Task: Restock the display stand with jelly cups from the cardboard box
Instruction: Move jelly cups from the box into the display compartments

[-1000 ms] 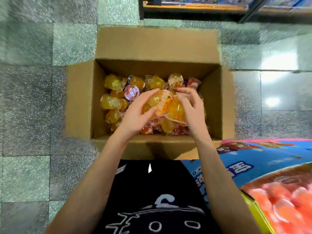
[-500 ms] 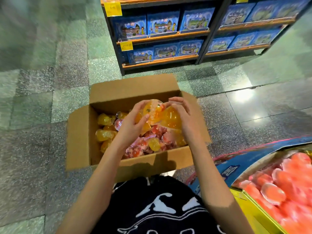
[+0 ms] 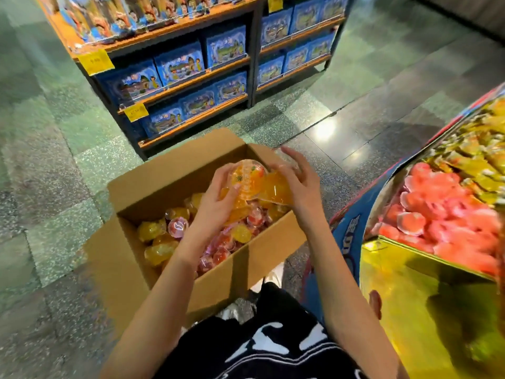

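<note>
An open cardboard box [image 3: 254,261] stands on the floor in front of me, holding several orange and red jelly cups [image 3: 175,228]. Above the box I hold a cluster of orange jelly cups [image 3: 250,180] between both hands. My left hand [image 3: 216,199] cups them from the left and below. My right hand [image 3: 299,181] presses them from the right, fingers spread. The display stand [image 3: 426,272] is at the right, with a yellow front and compartments of pink and yellow cups.
Dark shelves [image 3: 191,77] with blue boxes and yellow price tags stand beyond the box. Speckled green-grey floor tiles [image 3: 54,187] surround it. My black patterned clothing [image 3: 259,346] fills the bottom centre.
Both hands have lifted the cluster of orange cups out of the box and a little to the right. The camera has tilted up, showing the shelves and more of the stand.
</note>
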### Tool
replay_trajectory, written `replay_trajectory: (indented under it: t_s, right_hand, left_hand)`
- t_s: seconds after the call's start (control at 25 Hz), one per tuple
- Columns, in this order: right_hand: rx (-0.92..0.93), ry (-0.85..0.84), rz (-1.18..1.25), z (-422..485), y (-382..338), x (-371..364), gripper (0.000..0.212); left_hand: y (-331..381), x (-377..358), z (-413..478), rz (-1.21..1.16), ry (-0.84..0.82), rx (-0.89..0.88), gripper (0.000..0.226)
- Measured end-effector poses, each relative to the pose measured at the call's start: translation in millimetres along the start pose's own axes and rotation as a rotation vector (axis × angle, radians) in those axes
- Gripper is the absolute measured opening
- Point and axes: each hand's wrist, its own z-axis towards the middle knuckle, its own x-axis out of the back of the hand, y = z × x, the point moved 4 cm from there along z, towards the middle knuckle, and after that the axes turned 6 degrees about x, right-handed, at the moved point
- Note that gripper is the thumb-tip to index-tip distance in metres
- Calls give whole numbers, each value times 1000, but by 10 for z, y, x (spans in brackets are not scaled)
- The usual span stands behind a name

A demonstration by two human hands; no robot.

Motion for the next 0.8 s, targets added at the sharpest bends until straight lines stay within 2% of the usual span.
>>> replay_trajectory:
  t_s: [0.16,0.28,0.32,0.44,0.52,0.56,0.64,0.8]
  right_hand:
    - [36,211,13,-472,99,224,24]
    - [-95,451,47,-857,255,531,20]
    - [-154,489,95,-968,294,637,25]
    - [-225,492,227,-1387,290,1013,68]
    - [-187,435,152,-1645,241,1254,102]
    - [-165,430,122,-1787,211,1356,110]
    - [-110,487,68,-2050,129,1542,103]
    - [-18,698,-11,-2809,-32,2054,52]
  left_hand:
    - [-162,-260,-62,26,-116,-1,27]
    - [-147,-582,-140,37,-234,-43,33]
    - [-149,-697,-154,32,-268,-43,33]
    - [-58,-1160,-280,17,-407,-17,31]
    - [49,-1474,-398,28,-481,-36,34]
    - [108,-1636,-482,36,-519,-37,35]
    - [217,-1894,-654,47,-564,-20,34]
    - [385,-2493,-1193,62,-640,-81,31]
